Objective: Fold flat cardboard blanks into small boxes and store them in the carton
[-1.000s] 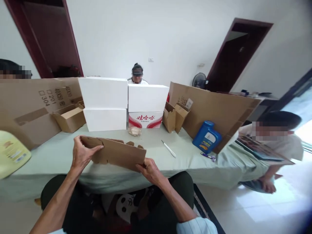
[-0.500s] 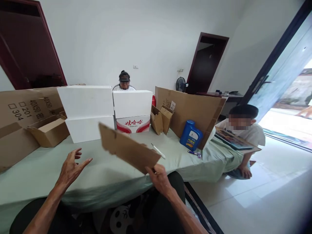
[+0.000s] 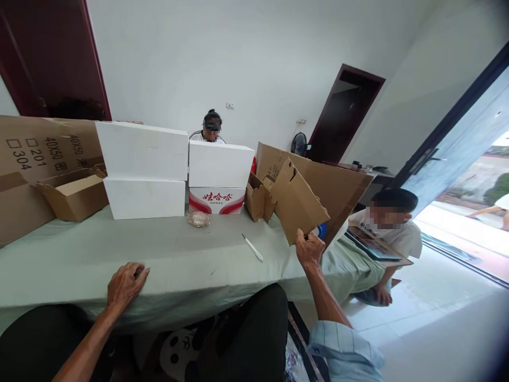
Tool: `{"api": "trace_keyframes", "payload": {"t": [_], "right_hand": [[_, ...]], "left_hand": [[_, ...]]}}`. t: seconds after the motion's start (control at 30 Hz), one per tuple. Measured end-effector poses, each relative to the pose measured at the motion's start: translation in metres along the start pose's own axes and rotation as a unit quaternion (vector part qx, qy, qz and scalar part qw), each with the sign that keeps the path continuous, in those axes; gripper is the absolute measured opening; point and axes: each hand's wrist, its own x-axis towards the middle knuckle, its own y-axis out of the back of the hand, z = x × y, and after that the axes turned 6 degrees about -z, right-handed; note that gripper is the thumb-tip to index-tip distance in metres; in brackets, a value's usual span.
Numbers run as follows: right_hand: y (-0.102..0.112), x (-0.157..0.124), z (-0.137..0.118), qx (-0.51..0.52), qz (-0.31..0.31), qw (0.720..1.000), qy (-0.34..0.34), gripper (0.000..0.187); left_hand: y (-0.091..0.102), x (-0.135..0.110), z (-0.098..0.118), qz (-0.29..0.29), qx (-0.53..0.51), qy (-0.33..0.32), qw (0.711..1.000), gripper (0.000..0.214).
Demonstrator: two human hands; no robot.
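Note:
A flat brown piece of cardboard (image 3: 301,204) with ragged edges is pinched at its lower edge by my right hand (image 3: 310,248). It is held up at a tilt and covers most of a blue bottle (image 3: 322,229). My left hand (image 3: 126,284) rests near the table's front edge, fingers curled in, with nothing seen in them. Between the hands a white pen-like tool (image 3: 252,248) with a thin dark tip lies on the green cloth (image 3: 170,254). A clear, crumpled-looking lump (image 3: 198,219) sits before the red-and-white box (image 3: 217,201).
White boxes (image 3: 143,154) are stacked at the back. Open cardboard boxes (image 3: 77,193) stand at left, and smaller ones (image 3: 256,197) right of centre. A large cardboard panel (image 3: 342,185) leans at right. One person (image 3: 211,127) sits behind the boxes, another (image 3: 393,228) at the right end.
My right hand has carried the cardboard to the right and up, in front of the blue bottle. My left hand has come down onto the table, its fingers curling in. The view has shifted slightly.

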Motion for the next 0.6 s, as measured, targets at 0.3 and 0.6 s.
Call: {"api": "trace_keyframes", "payload": {"t": [0.3,0.6], "right_hand": [[-0.045,0.021,-0.003,-0.076,-0.053,0.996,-0.006,0.028],[-0.073,0.057,-0.011,-0.133,-0.073,0.988,0.028,0.025]], "left_hand": [[0.003,0.0,-0.004,-0.012,0.013,-0.011,1.0,0.037],[0.019,0.002,0.014,0.001,-0.06,-0.002,0.998,0.024]]}}
